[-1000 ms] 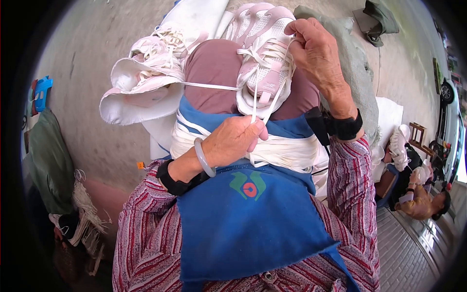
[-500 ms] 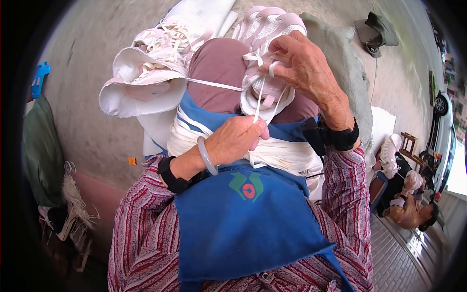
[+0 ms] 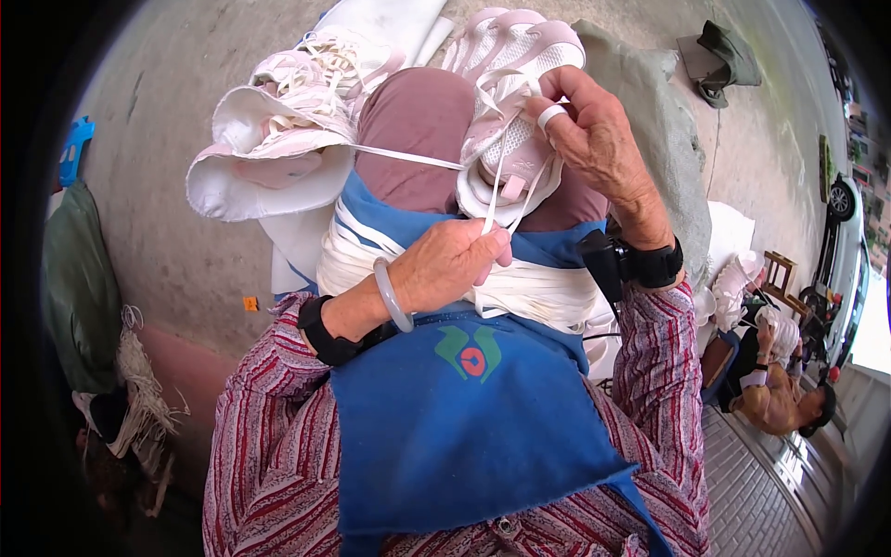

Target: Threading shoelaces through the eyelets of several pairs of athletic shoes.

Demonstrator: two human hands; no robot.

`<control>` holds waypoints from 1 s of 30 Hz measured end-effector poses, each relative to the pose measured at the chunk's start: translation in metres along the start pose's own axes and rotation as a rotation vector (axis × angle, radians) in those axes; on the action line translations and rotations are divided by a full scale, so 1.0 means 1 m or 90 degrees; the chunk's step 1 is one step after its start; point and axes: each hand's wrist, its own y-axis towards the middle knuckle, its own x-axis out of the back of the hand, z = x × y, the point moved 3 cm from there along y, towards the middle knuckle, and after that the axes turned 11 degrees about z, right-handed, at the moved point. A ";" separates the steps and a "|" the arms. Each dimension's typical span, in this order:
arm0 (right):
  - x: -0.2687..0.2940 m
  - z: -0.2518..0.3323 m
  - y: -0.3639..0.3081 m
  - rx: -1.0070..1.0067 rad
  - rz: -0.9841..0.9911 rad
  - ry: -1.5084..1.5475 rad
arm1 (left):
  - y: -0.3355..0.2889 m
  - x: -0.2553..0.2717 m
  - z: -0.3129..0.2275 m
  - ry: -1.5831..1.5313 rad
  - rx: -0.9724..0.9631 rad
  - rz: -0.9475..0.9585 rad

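A pink and white sneaker upper [image 3: 522, 51] lies across my lap, its opening toward me. My left hand [image 3: 452, 263] is closed on white shoelace strands [image 3: 495, 200] that run up taut to the sneaker. Above the tongue, my right hand [image 3: 587, 123] pinches a lace at the eyelets, with a white band round one finger. A bundle of white laces [image 3: 357, 255] lies over the blue apron [image 3: 464, 427] on my lap. Another lace stretches left toward more pink and white uppers [image 3: 278, 153], stacked beside my knee.
Grey-green cloth [image 3: 640, 111] lies beyond my right arm. At far left are a green cover [image 3: 82, 288], hanging pale laces [image 3: 144, 399] and a blue plastic object [image 3: 76, 148]. Another person [image 3: 775, 399] sits at right, holding a shoe, near a small wooden stool [image 3: 778, 278].
My right hand has shifted slightly right and down along the eyelets, and the lace loop at the sneaker's left side has been drawn across. My left hand stays nearly still, holding the strands.
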 end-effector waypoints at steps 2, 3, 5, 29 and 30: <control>0.005 -0.011 -0.001 -0.077 -0.123 0.315 | -0.001 -0.001 -0.002 0.023 0.004 0.013; 0.007 -0.017 -0.001 -0.078 -0.125 0.314 | -0.002 -0.001 -0.006 0.024 0.004 0.016; 0.008 -0.038 -0.002 -0.135 -0.126 0.579 | -0.005 -0.002 -0.010 -0.005 0.029 0.040; 0.021 -0.063 -0.016 -0.131 -0.125 0.462 | -0.034 0.012 -0.027 0.311 -0.052 -0.218; 0.021 -0.062 -0.022 -0.132 -0.130 0.464 | -0.034 0.013 -0.029 0.315 -0.051 -0.214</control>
